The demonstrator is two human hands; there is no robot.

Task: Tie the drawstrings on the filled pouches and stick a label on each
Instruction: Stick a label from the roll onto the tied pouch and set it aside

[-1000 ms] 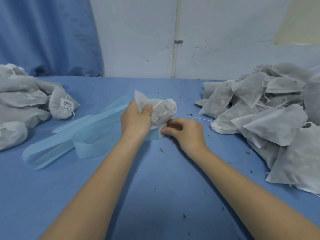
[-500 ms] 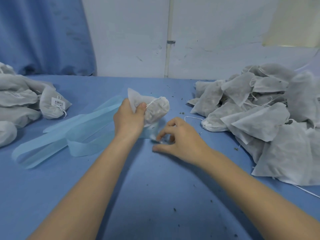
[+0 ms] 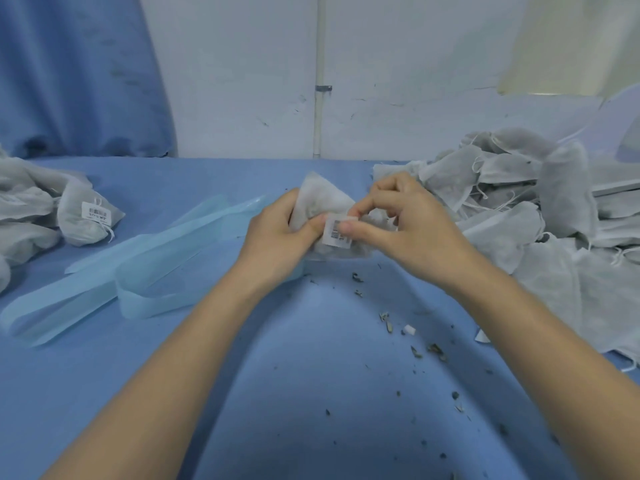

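- My left hand [image 3: 277, 233] is curled round a filled white pouch [image 3: 320, 199], thumb pressed on its front, holding it just above the table at the middle of the view.
- My right hand [image 3: 405, 223] pinches a small barcode label [image 3: 336, 233] between thumb and forefinger, laying it against the pouch face right beside my left thumb (whether it is fully stuck down I cannot tell).
- The other fingers of my right hand are loosely curled over the pouch's right side.
- The table [image 3: 311, 393] is covered in blue cloth, with dark crumbs of filling [image 3: 388, 325] scattered toward 4 o'clock.
- A curled strip of pale blue backing tape [image 3: 145, 268] lies at 9 o'clock of my hands.
- A heap of unlabelled pouches [image 3: 519, 216] sits at 3 o'clock; finished pouches [image 3: 52, 213], one showing its label, lie at the far 9 o'clock edge.
- Behind, at 12 o'clock, a scuffed white wall [image 3: 398, 81] with a thin vertical pipe; a blue curtain [image 3: 76, 71] hangs at 10 o'clock.
- Half a second ago my right hand was down on the cloth picking at the strip; now it has come up to the pouch with the label, and my left has kept its hold.
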